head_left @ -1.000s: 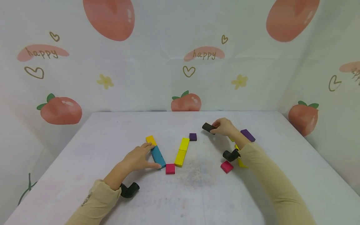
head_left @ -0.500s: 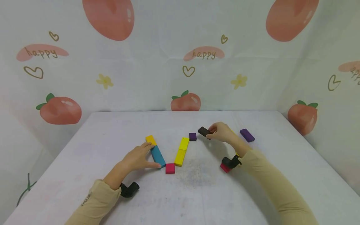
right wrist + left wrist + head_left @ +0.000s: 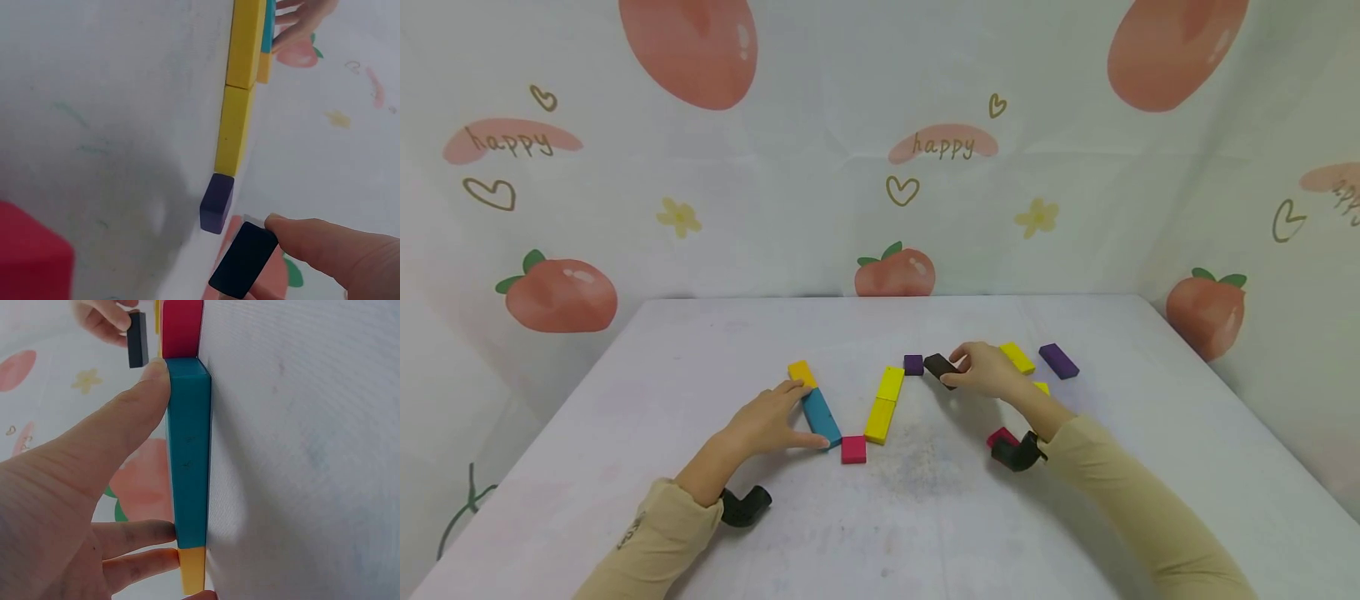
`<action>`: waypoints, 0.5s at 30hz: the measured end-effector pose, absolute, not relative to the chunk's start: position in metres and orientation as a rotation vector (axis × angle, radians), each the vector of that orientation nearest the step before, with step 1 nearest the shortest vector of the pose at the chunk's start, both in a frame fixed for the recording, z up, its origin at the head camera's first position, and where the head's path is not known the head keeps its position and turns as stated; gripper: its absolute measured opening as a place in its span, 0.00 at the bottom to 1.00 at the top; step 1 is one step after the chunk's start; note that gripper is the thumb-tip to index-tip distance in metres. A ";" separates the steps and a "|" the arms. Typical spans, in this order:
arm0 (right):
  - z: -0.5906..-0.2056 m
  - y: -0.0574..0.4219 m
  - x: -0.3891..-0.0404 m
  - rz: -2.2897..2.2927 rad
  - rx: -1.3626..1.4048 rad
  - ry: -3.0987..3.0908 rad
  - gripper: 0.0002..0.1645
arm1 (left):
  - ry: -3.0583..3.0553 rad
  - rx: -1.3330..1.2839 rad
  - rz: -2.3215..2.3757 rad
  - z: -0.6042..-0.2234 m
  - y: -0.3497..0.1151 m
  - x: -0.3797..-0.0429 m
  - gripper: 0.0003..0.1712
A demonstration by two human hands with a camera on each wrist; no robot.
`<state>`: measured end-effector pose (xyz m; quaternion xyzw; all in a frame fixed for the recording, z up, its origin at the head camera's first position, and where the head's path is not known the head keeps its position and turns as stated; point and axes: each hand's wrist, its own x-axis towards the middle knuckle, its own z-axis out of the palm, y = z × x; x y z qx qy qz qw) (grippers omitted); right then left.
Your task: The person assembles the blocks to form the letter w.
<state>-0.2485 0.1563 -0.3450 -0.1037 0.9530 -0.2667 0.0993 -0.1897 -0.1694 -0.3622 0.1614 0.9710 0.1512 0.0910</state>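
Note:
With straight fingers, my left hand (image 3: 767,421) rests on a blue block (image 3: 822,417) and the orange block (image 3: 801,372) at its far end. In the left wrist view the thumb touches the blue block's near end. My right hand (image 3: 988,371) pinches a black block (image 3: 938,367) between thumb and fingers, tilted and seemingly just above the table. Close to its left lies a small purple block (image 3: 913,365). Two yellow blocks (image 3: 885,404) run end to end from the purple block to a red block (image 3: 853,450), which meets the blue one.
To the right lie another yellow block (image 3: 1017,358), a long purple block (image 3: 1059,361) and a second red block (image 3: 1001,437), partly hidden by the right wrist's black camera (image 3: 1017,454). One more yellow block (image 3: 1041,387) shows only a corner behind the right forearm.
My right hand has carried the black block left and nearer to me, down beside the small purple block. The left hand has stayed in place on the blue and orange blocks.

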 end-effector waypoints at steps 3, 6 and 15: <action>-0.346 0.156 -0.246 -0.747 -0.294 2.822 0.27 | 2.885 0.475 0.452 -0.362 -0.169 -0.190 0.52; -0.348 0.156 -0.245 -0.736 -0.288 2.825 0.27 | 2.887 0.471 0.450 -0.362 -0.169 -0.189 0.52; -0.354 0.155 -0.246 -0.697 -0.264 2.832 0.27 | 2.883 0.459 0.451 -0.362 -0.169 -0.189 0.52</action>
